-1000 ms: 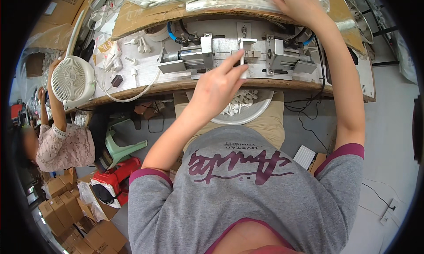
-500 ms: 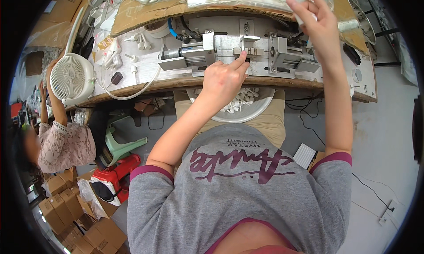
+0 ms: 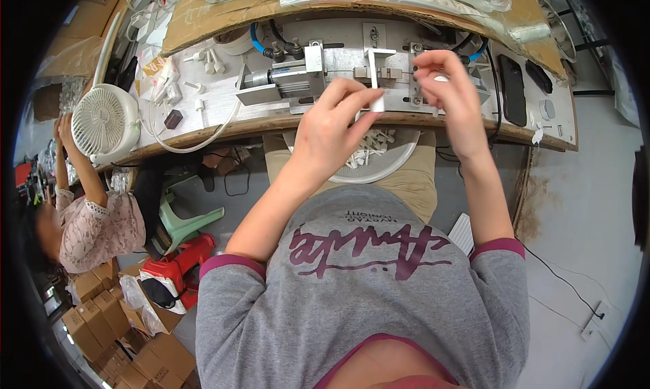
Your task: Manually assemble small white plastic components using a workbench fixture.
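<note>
My left hand [image 3: 328,128] pinches the thick lower end of a white plastic stem-shaped part [image 3: 376,102] between thumb and fingers. Its thin stem points away, over the small metal block [image 3: 389,73] at the middle of a bench fixture. Just to the right, my right hand [image 3: 455,101] is raised in front of the fixture's right metal bracket, fingers curled. A second small white part [image 3: 440,79] shows between those fingers, mostly hidden. Below the bench edge, a round white basket [image 3: 408,160] on my lap holds several white plastic parts.
Left of the block stands a metal clamp with a cylinder [image 3: 288,77]. A white fan [image 3: 106,121], a cable and loose white parts lie further left. A black phone [image 3: 512,91] lies at right. Cardboard [image 3: 223,22] overhangs the fixture. A co-worker [image 3: 101,230] sits at left.
My right hand has come down from above the cardboard to beside the fixture, still with a white part. My left fingers have left the metal block and now pinch a white part.
</note>
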A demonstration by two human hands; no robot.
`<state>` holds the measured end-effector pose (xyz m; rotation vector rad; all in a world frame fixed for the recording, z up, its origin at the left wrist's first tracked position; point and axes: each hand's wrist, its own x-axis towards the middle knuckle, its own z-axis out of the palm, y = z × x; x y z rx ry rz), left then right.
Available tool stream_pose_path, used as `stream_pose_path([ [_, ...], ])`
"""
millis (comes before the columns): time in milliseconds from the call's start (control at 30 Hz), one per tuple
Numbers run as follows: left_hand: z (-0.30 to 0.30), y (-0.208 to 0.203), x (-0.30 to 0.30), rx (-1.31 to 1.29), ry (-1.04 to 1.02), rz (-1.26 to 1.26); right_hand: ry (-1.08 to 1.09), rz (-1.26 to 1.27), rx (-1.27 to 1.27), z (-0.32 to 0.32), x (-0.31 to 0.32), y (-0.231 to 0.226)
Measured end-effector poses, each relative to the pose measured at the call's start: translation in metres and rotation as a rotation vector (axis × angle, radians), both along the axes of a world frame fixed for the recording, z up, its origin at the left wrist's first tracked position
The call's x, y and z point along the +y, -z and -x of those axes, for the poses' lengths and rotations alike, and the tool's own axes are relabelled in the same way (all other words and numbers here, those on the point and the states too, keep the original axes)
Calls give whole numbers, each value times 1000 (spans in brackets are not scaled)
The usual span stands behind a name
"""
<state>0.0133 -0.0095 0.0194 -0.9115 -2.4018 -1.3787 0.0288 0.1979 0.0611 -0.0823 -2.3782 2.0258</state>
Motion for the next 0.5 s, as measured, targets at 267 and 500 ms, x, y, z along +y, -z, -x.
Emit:
stream_pose_path([
  [267,10,26,4,301,-30,518,91,165,227,-6,-3,-22],
  [500,19,21,5,272,-11,498,283,75,241,-15,11,-20],
])
